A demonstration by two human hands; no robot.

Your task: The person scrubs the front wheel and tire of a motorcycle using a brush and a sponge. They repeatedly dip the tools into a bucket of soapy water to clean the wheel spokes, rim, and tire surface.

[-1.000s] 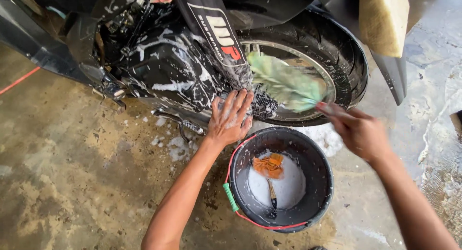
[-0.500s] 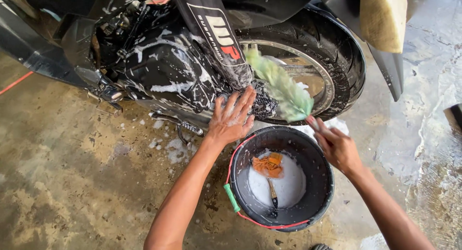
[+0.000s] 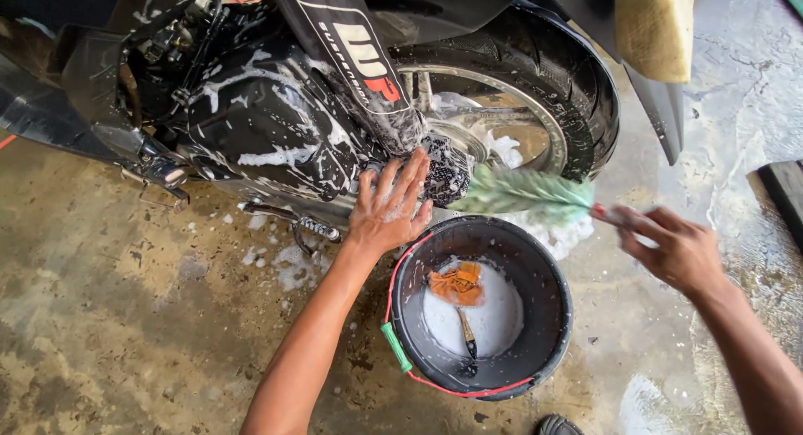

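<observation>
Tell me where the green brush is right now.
In the head view, the green brush is right of centre, held by the right hand, just above the black bucket and against the soapy rear wheel.

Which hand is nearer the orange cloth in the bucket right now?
Left. The left hand presses on the soapy motorcycle just above the orange cloth; the right hand holds the green brush out past the bucket rim.

Looks like a vehicle wash bay. Soapy motorcycle (image 3: pixel 335 109), wet stained concrete floor (image 3: pixel 125 318), black bucket (image 3: pixel 552 318) of suds.
</observation>
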